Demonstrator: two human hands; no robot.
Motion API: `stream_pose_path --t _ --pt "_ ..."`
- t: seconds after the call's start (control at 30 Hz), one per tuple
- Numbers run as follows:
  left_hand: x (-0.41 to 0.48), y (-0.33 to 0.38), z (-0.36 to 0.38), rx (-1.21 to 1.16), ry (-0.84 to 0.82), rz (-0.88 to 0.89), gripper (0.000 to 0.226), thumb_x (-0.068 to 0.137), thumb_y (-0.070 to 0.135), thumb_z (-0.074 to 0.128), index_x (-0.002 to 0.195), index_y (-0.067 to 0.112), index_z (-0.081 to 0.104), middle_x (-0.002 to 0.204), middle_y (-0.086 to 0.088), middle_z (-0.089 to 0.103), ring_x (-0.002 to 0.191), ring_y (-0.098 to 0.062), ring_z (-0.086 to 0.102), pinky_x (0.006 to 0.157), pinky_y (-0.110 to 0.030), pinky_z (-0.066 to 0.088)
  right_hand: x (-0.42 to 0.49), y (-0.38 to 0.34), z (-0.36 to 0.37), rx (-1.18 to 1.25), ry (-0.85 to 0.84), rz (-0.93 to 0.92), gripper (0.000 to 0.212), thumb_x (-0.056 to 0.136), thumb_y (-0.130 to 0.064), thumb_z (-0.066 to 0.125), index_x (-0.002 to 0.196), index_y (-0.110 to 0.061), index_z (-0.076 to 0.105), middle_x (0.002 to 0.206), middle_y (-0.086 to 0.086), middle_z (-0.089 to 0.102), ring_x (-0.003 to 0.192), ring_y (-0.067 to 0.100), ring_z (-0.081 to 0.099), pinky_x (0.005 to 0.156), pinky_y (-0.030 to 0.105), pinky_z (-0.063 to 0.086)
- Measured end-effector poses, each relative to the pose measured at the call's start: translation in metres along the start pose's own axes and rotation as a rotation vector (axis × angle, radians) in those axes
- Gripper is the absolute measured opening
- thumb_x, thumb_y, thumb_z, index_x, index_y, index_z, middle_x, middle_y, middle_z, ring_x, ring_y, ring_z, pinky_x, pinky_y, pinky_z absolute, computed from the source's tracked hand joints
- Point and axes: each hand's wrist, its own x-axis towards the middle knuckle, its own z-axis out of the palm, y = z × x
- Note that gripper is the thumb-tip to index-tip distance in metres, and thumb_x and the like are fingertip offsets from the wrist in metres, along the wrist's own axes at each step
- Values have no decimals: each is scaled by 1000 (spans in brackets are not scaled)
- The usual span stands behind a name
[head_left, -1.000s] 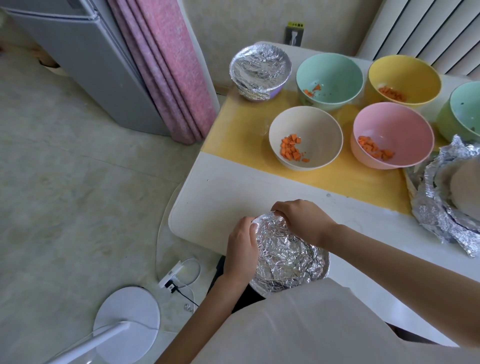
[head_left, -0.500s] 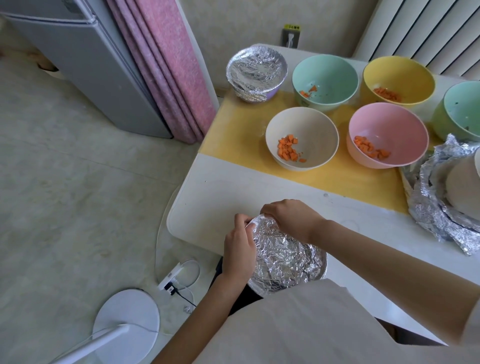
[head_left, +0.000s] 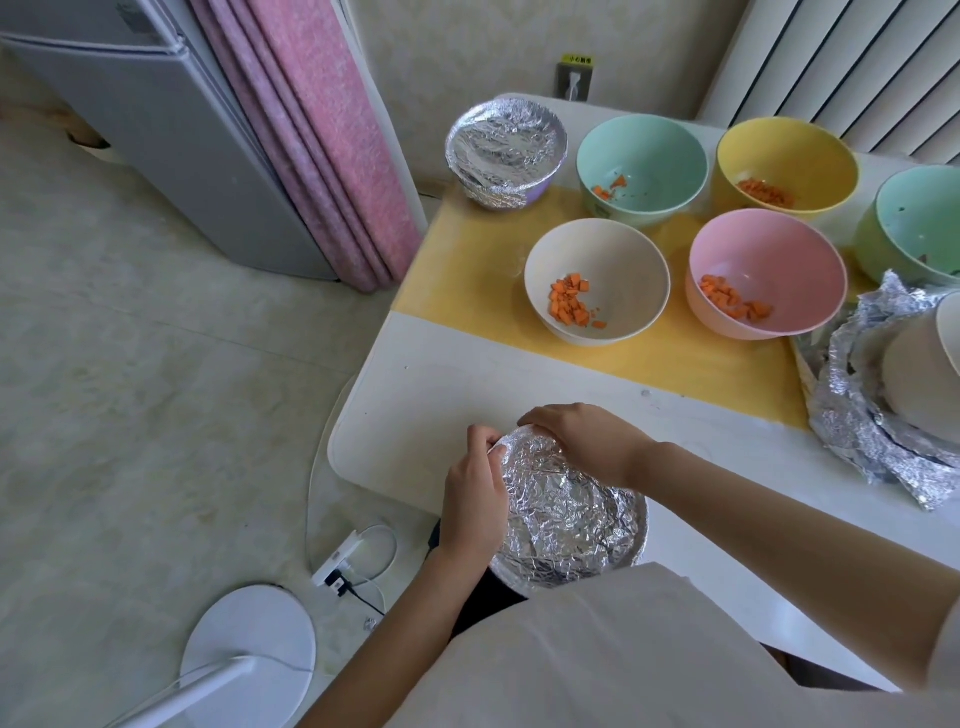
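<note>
A bowl covered with crumpled aluminium foil (head_left: 566, 514) sits at the near edge of the white table (head_left: 415, 395), close to my body. My left hand (head_left: 475, 493) is on its left side, thumb and fingers pinching the foil at the far-left rim. My right hand (head_left: 582, 441) lies over the far rim, fingers curled down onto the foil edge. What the bowl holds is hidden under the foil.
On a yellow mat (head_left: 467, 275) stand a foil-covered bowl (head_left: 506, 150), a mint bowl (head_left: 641, 166), a yellow bowl (head_left: 787, 163), a beige bowl (head_left: 597, 286) and a pink bowl (head_left: 766, 273), with carrot pieces in the open ones. Loose foil with a white bowl (head_left: 883, 415) lies at right. A power strip (head_left: 337, 564) and a lamp base (head_left: 249, 644) are on the floor.
My left hand's fingers have shifted up the left rim and now pinch the foil near the far-left edge. My right hand stays on the far rim.
</note>
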Motion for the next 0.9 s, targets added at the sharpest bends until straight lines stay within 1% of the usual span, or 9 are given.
stream_pose_path --t 0.1,0.23,0.33,0.4,0.5,0.63,0.7,0.77,0.9 --pt "0 0 1 9 4 -1 9 98 11 42 99 4 48 74 0 50 61 -20 40 55 -28 21 -2 3 1 5 29 5 48 79 9 44 119 -12 58 111 4 67 98 26 62 82 34 46" --pt "0 -1 2 13 28 -8 8 97 11 43 97 5 48 67 0 47 58 -24 39 55 -32 22 5 4 3 58 47 13 31 92 -2 47 118 -13 61 109 3 69 99 24 63 84 33 47" --pt "0 -3 2 21 60 -43 7 98 11 43 97 6 47 65 1 46 57 -25 40 54 -32 20 5 3 -1 106 31 33 34 93 -2 45 122 -15 58 116 2 66 106 21 60 90 31 44" --pt "0 -4 0 13 95 -73 7 97 10 42 100 7 48 73 -1 53 61 -26 45 54 -29 20 4 3 -2 120 46 41 42 88 4 45 122 -15 57 118 2 65 107 21 59 91 30 43" --pt "-2 -3 -2 7 107 -100 10 98 12 42 104 8 48 92 -8 64 78 -31 57 58 -27 27 6 3 0 109 91 45 39 86 4 48 119 -14 60 112 2 68 103 23 61 87 31 45" --pt "1 -2 -6 28 80 -48 18 95 19 48 110 10 51 112 -6 64 99 -27 60 74 -31 44 8 -5 1 59 96 2 48 81 7 48 121 -16 58 114 3 67 102 25 61 83 33 47" --pt "7 -2 -8 43 59 33 18 94 21 51 109 11 55 105 -5 67 94 -25 62 73 -33 47 9 -11 2 36 64 -47 53 80 10 46 126 -17 55 117 3 64 100 25 61 81 36 48" --pt "13 -2 -8 73 47 86 17 95 19 51 108 11 60 92 -7 70 82 -29 64 65 -34 45 9 -14 2 42 57 -78 51 83 9 46 127 -17 54 117 3 63 99 26 61 79 39 48" --pt "14 -4 -8 106 69 127 16 95 13 51 102 9 64 83 -8 70 72 -30 62 61 -33 40 2 -13 2 193 140 35 30 99 -14 44 127 -14 53 122 3 61 107 22 59 89 34 46"
